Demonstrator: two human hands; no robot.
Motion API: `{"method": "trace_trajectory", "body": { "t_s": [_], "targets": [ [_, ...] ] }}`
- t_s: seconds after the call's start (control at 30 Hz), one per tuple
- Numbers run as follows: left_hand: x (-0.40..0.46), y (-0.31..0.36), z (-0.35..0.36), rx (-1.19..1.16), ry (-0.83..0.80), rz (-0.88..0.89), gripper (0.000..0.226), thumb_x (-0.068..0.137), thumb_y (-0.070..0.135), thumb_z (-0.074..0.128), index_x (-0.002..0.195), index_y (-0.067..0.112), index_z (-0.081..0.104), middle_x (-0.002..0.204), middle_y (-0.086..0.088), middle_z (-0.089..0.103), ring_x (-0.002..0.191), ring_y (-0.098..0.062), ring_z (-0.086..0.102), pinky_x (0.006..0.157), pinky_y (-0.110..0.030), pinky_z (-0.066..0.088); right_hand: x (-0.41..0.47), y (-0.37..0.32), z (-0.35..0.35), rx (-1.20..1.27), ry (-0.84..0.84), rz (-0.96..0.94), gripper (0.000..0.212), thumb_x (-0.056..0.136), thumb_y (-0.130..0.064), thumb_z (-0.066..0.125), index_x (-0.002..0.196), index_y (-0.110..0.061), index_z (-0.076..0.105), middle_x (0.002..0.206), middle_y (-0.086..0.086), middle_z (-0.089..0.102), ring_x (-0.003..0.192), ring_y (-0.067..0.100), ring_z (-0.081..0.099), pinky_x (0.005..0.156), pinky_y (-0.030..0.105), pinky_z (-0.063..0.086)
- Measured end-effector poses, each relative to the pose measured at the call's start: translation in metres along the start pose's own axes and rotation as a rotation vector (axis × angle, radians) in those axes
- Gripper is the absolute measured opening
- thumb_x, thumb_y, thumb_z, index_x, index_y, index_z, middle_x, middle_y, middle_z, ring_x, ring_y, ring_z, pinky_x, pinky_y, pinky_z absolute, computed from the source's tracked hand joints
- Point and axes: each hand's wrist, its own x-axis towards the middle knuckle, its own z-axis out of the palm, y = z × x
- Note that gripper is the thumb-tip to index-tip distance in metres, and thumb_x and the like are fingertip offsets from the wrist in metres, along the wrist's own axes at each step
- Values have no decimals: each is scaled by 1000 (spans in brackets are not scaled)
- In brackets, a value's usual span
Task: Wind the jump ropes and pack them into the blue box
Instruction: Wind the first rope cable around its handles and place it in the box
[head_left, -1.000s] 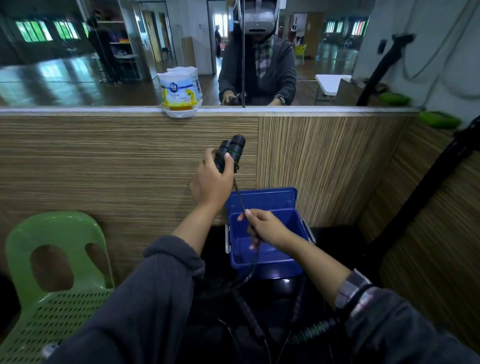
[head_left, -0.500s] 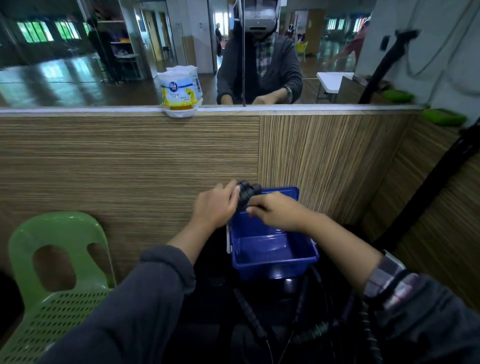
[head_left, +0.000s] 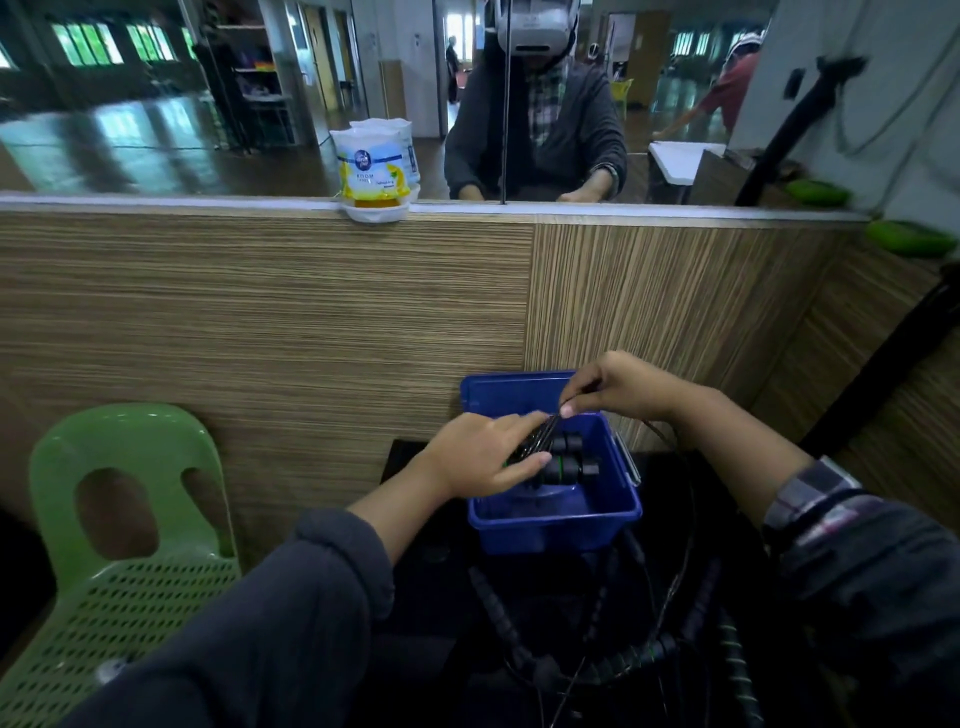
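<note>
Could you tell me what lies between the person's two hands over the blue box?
In the head view, the wound jump rope bridges them: the left hand holds its coils, the right hand pinches the cord, handles inside the blue box.

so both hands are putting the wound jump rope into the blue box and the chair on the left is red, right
Not quite: the head view shows the chair is green. The rest holds: left hand and right hand are placing the wound jump rope into the blue box.
</note>
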Motion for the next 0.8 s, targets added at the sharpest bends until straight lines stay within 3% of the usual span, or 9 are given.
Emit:
{"method": "trace_trajectory", "body": {
  "t_s": [0.1, 0.2, 0.33, 0.4, 0.47, 0.53, 0.63, 0.73, 0.8],
  "targets": [
    [0, 3, -6, -42, 31, 4, 53, 97, 47, 34, 136, 12, 47, 83, -2, 69, 58, -21, 63, 48, -30, 43, -1, 6, 9, -13, 32, 0, 18, 86, -36, 64, 89, -20, 70, 84, -7, 68, 83, 7, 62, 81, 26, 49],
    [3, 0, -9, -29, 83, 13, 47, 99, 43, 34, 136, 19, 50, 76, 0, 60, 54, -18, 58, 43, -32, 44, 0, 12, 22, 45, 62, 54, 26, 92, -41, 53, 93, -18, 66, 88, 7, 66, 86, 20, 61, 81, 32, 49],
    [1, -6, -13, -74, 171, -149, 46, 96, 46, 36, 132, 25, 55, 84, 3, 64, 63, -18, 63, 49, -33, 50, 3, 16, 32, 150, 125, 107, 27, 99, -30, 44, 115, -18, 62, 106, 7, 65, 99, 20, 59, 84, 18, 44],
    [2, -7, -17, -151, 216, -254, 44, 96, 47, 36, 132, 28, 53, 96, 4, 68, 77, -16, 67, 61, -35, 54, 5, 17, 36, 219, 163, 142, 25, 99, -15, 43, 118, -17, 59, 105, 9, 65, 96, 23, 61, 85, 30, 47],
    [7, -5, -22, -187, 260, -331, 43, 95, 48, 35, 131, 31, 51, 103, 6, 69, 85, -16, 67, 68, -34, 55, 8, 11, 43, 307, 210, 215, 24, 97, -5, 39, 97, -16, 60, 81, 13, 64, 74, 28, 60, 78, 45, 50],
    [14, -4, -26, -196, 297, -404, 41, 95, 48, 35, 129, 33, 50, 107, 7, 68, 88, -15, 66, 68, -30, 52, 13, -4, 53, 409, 275, 276, 26, 99, -14, 37, 79, -13, 53, 67, 9, 57, 65, 27, 56, 71, 46, 50],
    [22, -7, -31, -236, 377, -545, 32, 98, 38, 43, 126, 29, 53, 103, 6, 68, 83, -16, 63, 63, -25, 38, 21, -30, 69, 509, 367, 300, 26, 101, -33, 36, 87, -17, 53, 68, 3, 51, 60, 18, 49, 58, 33, 42],
    [32, -11, -37, -239, 461, -654, 32, 98, 37, 41, 125, 26, 52, 92, 2, 67, 73, -18, 59, 61, -26, 35, 27, -44, 87, 408, 329, 283, 25, 100, -36, 36, 96, -13, 45, 84, 8, 56, 70, 20, 51, 64, 33, 41],
    [38, -17, -44, -287, 542, -790, 26, 100, 34, 40, 121, 23, 52, 81, 5, 62, 64, -14, 55, 55, -26, 32, 25, -49, 100, 379, 256, 281, 24, 101, -34, 35, 94, -12, 42, 83, 10, 54, 67, 23, 50, 65, 37, 42]
  ]
}}
